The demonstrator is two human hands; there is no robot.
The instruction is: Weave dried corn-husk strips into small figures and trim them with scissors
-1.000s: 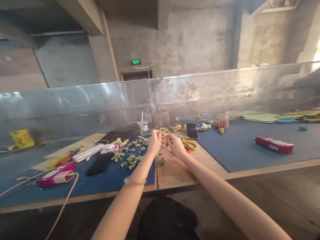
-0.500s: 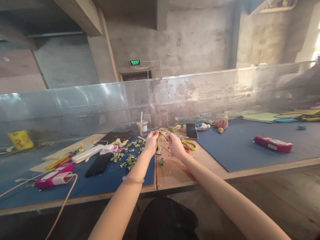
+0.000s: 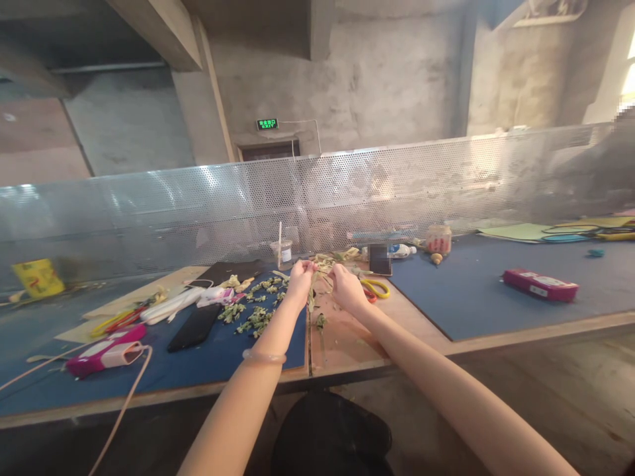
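Note:
My left hand (image 3: pixel 300 283) is closed in a pinch above the seam between the blue mat and the bare wood. A pale green, leaf-like strip (image 3: pixel 311 297) hangs from its fingers. Close by on the right, my right hand (image 3: pixel 347 288) is also pinched shut. What lies in its fingertips is too small to make out. Behind both hands is a heap of pale dry strips (image 3: pixel 342 255). Small curled green pieces (image 3: pixel 258 320) lie scattered on the blue mat, left of my left hand. One more green piece (image 3: pixel 321 321) rests on the wood below the hands.
Yellow-handled scissors (image 3: pixel 377 288) lie beside my right hand, near a phone (image 3: pixel 380 259) and a plastic bottle (image 3: pixel 403 251). A cup with a straw (image 3: pixel 282 252) stands behind. A black phone-like slab (image 3: pixel 194 328) and magenta boxes (image 3: pixel 540 285) lie farther out. A perforated metal screen (image 3: pixel 342 192) borders the back.
The fingers of both hands have shifted slightly, and the thin dark piece seen between them earlier no longer shows. The strip below my left hand hangs a little lower. Surrounding things stay put.

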